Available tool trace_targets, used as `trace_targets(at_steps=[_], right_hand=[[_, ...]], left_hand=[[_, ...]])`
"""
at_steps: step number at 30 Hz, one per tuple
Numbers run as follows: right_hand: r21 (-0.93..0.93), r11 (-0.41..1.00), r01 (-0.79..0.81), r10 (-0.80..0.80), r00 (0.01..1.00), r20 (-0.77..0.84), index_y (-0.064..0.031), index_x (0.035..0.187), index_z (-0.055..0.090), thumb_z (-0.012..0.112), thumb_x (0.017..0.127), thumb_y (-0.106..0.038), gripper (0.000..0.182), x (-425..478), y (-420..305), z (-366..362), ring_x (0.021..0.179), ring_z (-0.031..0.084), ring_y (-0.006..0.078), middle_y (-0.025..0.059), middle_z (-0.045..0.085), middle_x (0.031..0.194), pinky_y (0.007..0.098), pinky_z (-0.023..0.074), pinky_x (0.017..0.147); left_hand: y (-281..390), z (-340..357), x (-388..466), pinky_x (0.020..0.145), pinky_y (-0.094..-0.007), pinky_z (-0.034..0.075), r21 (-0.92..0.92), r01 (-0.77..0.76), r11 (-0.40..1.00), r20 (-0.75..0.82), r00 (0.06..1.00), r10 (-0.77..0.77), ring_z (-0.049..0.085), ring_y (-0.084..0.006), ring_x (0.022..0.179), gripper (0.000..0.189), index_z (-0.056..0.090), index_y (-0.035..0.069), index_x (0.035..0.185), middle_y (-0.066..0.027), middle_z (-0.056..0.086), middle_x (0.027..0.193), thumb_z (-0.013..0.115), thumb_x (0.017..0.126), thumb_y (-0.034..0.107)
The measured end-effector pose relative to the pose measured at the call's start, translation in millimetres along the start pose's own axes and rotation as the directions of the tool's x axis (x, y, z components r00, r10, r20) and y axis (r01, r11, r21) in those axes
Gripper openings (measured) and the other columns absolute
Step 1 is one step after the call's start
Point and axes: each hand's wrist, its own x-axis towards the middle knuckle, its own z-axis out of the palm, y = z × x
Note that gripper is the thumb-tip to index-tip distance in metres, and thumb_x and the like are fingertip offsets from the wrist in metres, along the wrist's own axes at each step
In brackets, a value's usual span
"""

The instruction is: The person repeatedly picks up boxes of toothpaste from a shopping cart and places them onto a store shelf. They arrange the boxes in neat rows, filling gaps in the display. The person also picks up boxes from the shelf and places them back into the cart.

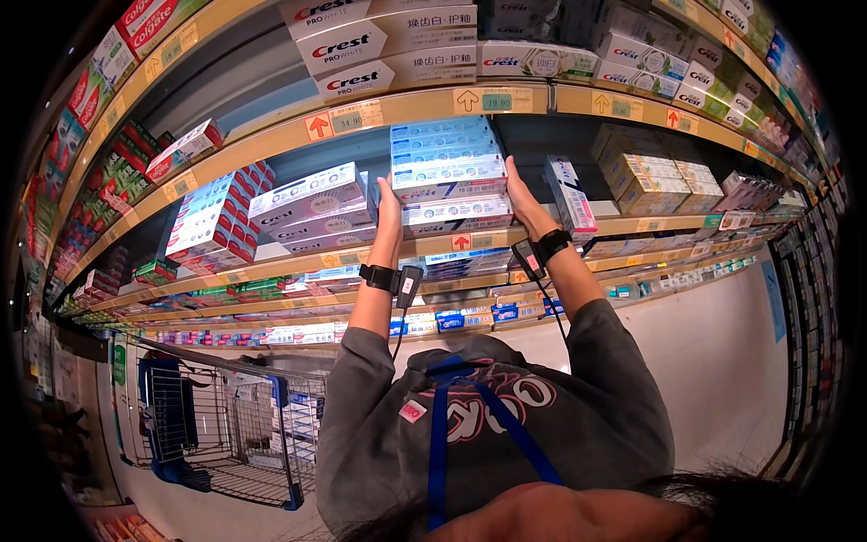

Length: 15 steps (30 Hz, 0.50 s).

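Observation:
On a middle shelf, a block of stacked Crest toothpaste boxes (447, 162), white and light blue with a pink-red strip along the front, sits between my two hands. My left hand (388, 206) lies along the block's left side, fingers pointing to the back of the shelf. Against its right side rests my right hand (520, 190), so the boxes are held from both sides. The inner faces of both hands are hidden. Left of my left hand are silver-lilac Crest boxes (311, 206). A single toothpaste box (571, 196) lies lengthwise right of my right hand.
Above runs a yellow shelf edge (420, 108) with price tags, bearing white Crest boxes (396, 47). Red-and-white boxes (217, 220) stand farther left, cream-coloured boxes (653, 179) farther right. A wire shopping cart (223, 420) holding several boxes stands at lower left.

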Motion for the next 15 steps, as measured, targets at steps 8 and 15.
trace_targets(at_steps=[8, 15], right_hand=[[-0.088, 0.996, 0.002, -0.004, 1.000, -0.027, -0.0008, 0.118, 0.039, 0.019, 0.084, -0.052, 0.064, -10, -10, 14, 0.106, 0.039, 0.0211, 0.0117, 0.042, 0.118, 0.0289, 0.0284, 0.090], [-0.057, 0.997, 0.056, -0.058, 0.998, -0.032, 0.0007, 0.119, 0.036, 0.024, 0.085, -0.049, 0.061, -2, -3, 1, 0.105, 0.039, 0.0188, 0.0109, 0.041, 0.118, 0.0274, 0.0288, 0.089]], left_hand=[[-5, -4, 4, 0.093, -0.0284, 0.024, -0.045, 0.003, 0.999, -0.073, 0.997, -0.006, 0.034, -0.0199, 0.111, 0.062, 0.024, 0.003, 0.126, -0.0111, 0.036, 0.123, 0.015, 0.086, 0.049], [-2, 4, 4, 0.090, -0.0279, 0.027, -0.034, 0.027, 0.999, -0.085, 0.996, -0.030, 0.040, -0.0184, 0.105, 0.059, 0.036, 0.002, 0.120, -0.0097, 0.045, 0.114, 0.014, 0.087, 0.046]])
